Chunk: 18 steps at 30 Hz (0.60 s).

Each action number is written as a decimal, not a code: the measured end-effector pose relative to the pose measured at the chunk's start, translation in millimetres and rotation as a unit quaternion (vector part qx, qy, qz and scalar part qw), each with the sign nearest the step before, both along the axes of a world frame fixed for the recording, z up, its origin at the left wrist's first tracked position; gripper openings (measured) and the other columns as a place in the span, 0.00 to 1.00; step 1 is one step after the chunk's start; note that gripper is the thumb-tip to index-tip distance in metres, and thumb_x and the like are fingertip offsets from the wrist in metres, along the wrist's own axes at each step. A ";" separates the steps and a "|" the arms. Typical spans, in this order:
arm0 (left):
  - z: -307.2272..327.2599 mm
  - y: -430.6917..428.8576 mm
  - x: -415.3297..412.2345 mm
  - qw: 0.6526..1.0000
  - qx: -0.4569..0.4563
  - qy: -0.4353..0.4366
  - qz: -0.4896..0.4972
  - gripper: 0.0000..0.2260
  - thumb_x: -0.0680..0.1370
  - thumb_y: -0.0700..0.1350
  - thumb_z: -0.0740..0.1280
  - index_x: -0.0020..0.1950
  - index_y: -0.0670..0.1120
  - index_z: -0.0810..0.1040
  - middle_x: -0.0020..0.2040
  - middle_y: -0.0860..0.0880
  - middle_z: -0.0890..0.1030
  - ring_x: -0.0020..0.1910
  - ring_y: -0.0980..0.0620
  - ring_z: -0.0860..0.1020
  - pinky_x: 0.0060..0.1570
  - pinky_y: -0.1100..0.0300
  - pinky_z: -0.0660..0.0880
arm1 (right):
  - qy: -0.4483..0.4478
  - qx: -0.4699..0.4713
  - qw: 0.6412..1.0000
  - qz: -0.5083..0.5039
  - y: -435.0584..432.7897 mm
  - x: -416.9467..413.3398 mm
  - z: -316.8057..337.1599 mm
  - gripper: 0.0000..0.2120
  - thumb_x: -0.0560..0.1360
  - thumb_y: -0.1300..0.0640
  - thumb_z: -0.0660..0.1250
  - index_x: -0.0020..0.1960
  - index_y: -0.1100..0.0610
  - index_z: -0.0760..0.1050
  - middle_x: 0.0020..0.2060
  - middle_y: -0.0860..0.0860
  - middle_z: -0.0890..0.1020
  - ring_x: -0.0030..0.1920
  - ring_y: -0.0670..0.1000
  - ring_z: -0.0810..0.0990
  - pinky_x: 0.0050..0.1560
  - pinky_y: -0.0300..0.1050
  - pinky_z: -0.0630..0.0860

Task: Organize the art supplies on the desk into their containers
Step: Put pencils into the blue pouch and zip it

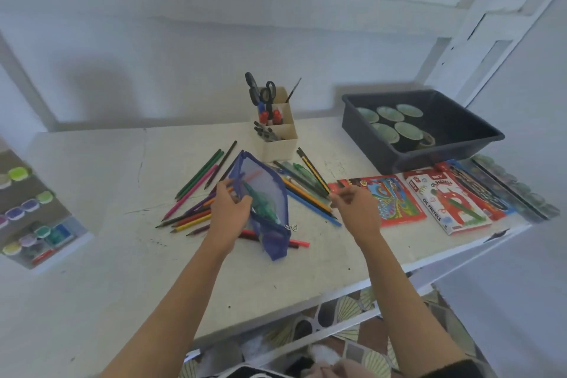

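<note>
Head view: found the left hand (230,207) clamped on the open upper edge of the blue mesh pouch (271,190), fingers curled round the rim (green items showed through the mesh). Noted the pouch at the centre of the desk (107,181), lying over scattered coloured pencils (196,187). Recorded the right hand (357,209) raised just right of the pouch, fingertips drawn together near the pencil ends; could not tell whether anything was pinched. Logged a cream organiser (280,138) holding scissors (260,90) behind the pouch, and a dark tray (435,159) and oil pastel boxes (445,202) to the right.
</note>
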State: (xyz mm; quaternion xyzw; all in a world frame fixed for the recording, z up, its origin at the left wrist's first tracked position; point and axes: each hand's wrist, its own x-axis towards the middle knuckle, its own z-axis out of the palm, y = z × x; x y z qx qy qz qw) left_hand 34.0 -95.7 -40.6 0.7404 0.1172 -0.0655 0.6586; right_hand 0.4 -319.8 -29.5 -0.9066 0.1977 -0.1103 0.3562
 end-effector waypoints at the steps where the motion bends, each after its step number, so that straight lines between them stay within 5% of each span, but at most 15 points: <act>1: -1.0 -0.1 -1.3 1.000 0.002 -0.004 -0.002 0.16 0.79 0.37 0.62 0.66 0.46 0.65 0.49 0.43 0.78 0.41 0.50 0.78 0.27 0.67 0.73 | -0.021 0.040 0.999 0.021 6.2 -2.5 9.8 0.05 0.74 0.53 0.68 0.43 0.54 0.77 0.35 0.47 0.82 0.35 0.40 0.78 0.36 0.36 0.75; 3: -1.3 -0.1 -4.2 1.000 -0.002 -0.003 -0.005 0.16 0.79 0.37 0.61 0.65 0.46 0.65 0.41 0.48 0.76 0.35 0.54 0.75 0.26 0.68 0.71 | -0.009 0.092 0.991 0.099 18.4 -4.6 31.3 0.06 0.74 0.55 0.69 0.42 0.56 0.78 0.32 0.47 0.82 0.31 0.38 0.79 0.31 0.28 0.73; 8: -0.7 -1.8 -6.6 1.000 0.000 -0.003 -0.001 0.15 0.79 0.37 0.61 0.64 0.47 0.65 0.39 0.48 0.74 0.35 0.53 0.75 0.32 0.61 0.73 | 0.132 0.093 0.957 0.241 41.4 6.3 64.2 0.06 0.72 0.58 0.72 0.40 0.61 0.80 0.29 0.50 0.83 0.30 0.40 0.80 0.31 0.29 0.73; 11: -1.5 -1.5 -8.2 1.000 -0.001 0.004 -0.002 0.16 0.79 0.38 0.61 0.64 0.48 0.65 0.40 0.47 0.74 0.38 0.51 0.75 0.39 0.54 0.76 | 0.102 0.021 0.966 0.236 67.4 19.4 56.8 0.07 0.72 0.58 0.72 0.39 0.62 0.81 0.29 0.51 0.82 0.28 0.41 0.78 0.31 0.30 0.72; 15: -2.7 2.7 -8.7 1.000 -0.005 -0.003 0.006 0.14 0.78 0.38 0.62 0.62 0.50 0.65 0.41 0.48 0.75 0.37 0.54 0.76 0.33 0.62 0.73 | 0.069 0.024 0.971 0.229 87.5 29.4 44.5 0.15 0.76 0.50 0.66 0.38 0.60 0.81 0.25 0.51 0.77 0.24 0.44 0.73 0.30 0.32 0.69; 18: -3.6 5.6 -7.9 1.000 -0.015 -0.002 0.003 0.14 0.78 0.38 0.63 0.61 0.51 0.65 0.44 0.46 0.77 0.41 0.53 0.78 0.33 0.61 0.75 | 0.016 -0.085 0.987 0.134 73.5 39.8 34.1 0.21 0.78 0.46 0.61 0.33 0.57 0.77 0.27 0.52 0.77 0.27 0.49 0.73 0.30 0.38 0.67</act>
